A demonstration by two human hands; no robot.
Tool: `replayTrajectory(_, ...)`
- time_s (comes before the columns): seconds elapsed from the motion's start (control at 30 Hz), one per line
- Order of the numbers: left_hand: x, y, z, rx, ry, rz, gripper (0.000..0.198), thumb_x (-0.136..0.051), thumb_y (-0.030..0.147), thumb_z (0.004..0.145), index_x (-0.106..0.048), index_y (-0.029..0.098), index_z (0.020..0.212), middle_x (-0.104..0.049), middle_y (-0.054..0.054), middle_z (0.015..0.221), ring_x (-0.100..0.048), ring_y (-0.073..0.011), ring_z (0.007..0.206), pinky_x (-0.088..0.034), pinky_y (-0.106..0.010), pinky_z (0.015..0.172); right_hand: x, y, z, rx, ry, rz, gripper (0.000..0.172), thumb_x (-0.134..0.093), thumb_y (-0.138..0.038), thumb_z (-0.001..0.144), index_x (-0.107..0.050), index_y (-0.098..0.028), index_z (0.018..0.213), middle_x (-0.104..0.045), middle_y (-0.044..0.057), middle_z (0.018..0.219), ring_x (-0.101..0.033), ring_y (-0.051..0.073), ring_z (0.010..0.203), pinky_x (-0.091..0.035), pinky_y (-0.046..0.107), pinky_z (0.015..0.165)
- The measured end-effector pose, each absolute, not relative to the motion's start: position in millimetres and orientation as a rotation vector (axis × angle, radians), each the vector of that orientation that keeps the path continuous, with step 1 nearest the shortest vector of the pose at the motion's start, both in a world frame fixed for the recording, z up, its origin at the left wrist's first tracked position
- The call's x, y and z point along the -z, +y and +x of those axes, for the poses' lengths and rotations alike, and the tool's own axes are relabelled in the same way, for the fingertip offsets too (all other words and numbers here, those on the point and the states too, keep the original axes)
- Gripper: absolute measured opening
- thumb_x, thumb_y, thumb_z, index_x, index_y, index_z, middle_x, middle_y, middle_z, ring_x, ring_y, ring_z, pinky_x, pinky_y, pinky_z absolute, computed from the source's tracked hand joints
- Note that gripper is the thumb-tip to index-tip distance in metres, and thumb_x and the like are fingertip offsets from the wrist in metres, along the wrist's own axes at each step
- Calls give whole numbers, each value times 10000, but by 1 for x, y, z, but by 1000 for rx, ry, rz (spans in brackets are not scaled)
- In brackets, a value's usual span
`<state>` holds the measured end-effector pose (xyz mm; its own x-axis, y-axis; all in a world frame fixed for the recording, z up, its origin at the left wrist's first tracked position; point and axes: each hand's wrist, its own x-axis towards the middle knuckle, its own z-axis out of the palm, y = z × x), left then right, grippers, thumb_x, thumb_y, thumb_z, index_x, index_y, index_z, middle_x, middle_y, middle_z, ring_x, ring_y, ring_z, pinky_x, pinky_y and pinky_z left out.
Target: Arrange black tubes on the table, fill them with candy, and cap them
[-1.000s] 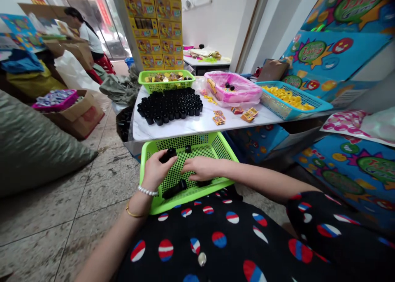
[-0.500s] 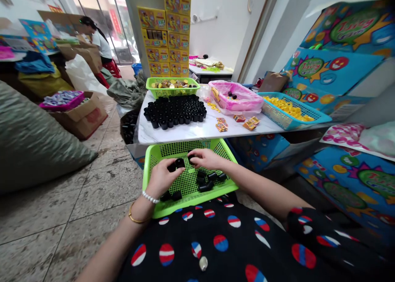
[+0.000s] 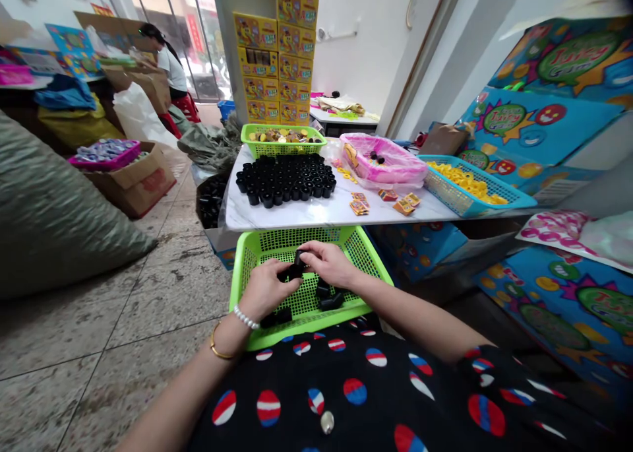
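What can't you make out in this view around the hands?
All in the head view:
- Black piece between the left hand and right hand: the fingers cover most of it, hiding its full shape.
- Contents of the far green basket: too small to identify.
- Dark pieces beside the table: partly hidden by the table's edge.
- Items on the back table: too small to identify.

Showing "Juicy" in red script on a green oval across the blue display carton (image 3: 573, 56), repeating on the carton panel (image 3: 504, 119) below it and on the lower carton (image 3: 606, 310), with the following word too warped for reading. Carrying print too small for reading on the stacked yellow boxes (image 3: 271, 63); blurring likewise on the red sign (image 3: 195, 33) beyond the glass.
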<state>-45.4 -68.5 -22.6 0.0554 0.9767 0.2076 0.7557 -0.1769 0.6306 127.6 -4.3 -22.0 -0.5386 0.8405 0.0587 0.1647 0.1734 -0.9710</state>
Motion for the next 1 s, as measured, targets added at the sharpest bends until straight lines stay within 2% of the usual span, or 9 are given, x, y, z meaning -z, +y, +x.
replayTrajectory(0.27, 23, -70, -46, -879, 1715, 1999, 152, -707, 249, 722, -775, 207, 851, -684, -25, 777, -633, -165, 705, -491, -264, 696, 24, -9, 125, -1324, -1815, -993, 239, -592, -323, 862, -650, -214, 1067, -705, 22, 888, -685, 179, 848, -597, 337, 765)
replayTrajectory(0.4, 22, -71, -45, -890, 1713, 1986, 147, -697, 255, 736, -771, 218, 858, -690, -16, 782, -639, -159, 704, -494, -253, 682, 23, -10, 124, -1259, -1859, -1004, 261, -555, -315, 882, -641, -222, 1110, -714, 19, 893, -688, 175, 831, -590, 310, 721)
replayTrajectory(0.6, 21, -74, -44, -873, 1698, 1978, 116, -699, 224, 724, -766, 202, 816, -697, -21, 786, -646, -164, 724, -486, -257, 692, 22, -12, 130, -1120, -1985, -1021, 208, -597, -317, 858, -684, -200, 1006, -704, 9, 803, -652, 151, 722, -540, 279, 710)
replayTrajectory(0.77, 20, -73, -45, -863, 1706, 1965, 122, -689, 246, 734, -762, 197, 818, -688, -27, 781, -641, -172, 730, -480, -269, 694, 20, -11, 130, -1041, -2006, -1039, 286, -539, -370, 908, -643, -203, 1115, -722, 33, 899, -659, 160, 776, -523, 292, 745)
replayTrajectory(0.87, 21, -73, -45, -860, 1706, 1950, 111, -688, 253, 731, -755, 190, 793, -679, -27, 768, -633, -175, 725, -471, -273, 687, 20, -14, 128, -1046, -2083, -1026, 258, -554, -357, 898, -660, -207, 1079, -715, 17, 832, -637, 155, 707, -508, 284, 706)
replayTrajectory(0.93, 24, -74, -45, -863, 1710, 1933, 96, -681, 235, 727, -750, 183, 769, -673, -30, 755, -631, -179, 733, -470, -276, 694, 20, -18, 126, -1055, -2149, -1005, 241, -570, -330, 884, -676, -209, 1063, -714, 17, 830, -632, 161, 714, -499, 295, 736)
replayTrajectory(1.0, 29, -76, -46, -868, 1710, 1919, 103, -676, 208, 717, -753, 180, 778, -674, -34, 751, -635, -185, 747, -475, -279, 704, 20, -25, 126, -1077, -2213, -961, 237, -571, -298, 878, -686, -224, 1073, -724, 27, 919, -650, 182, 818, -486, 320, 829)
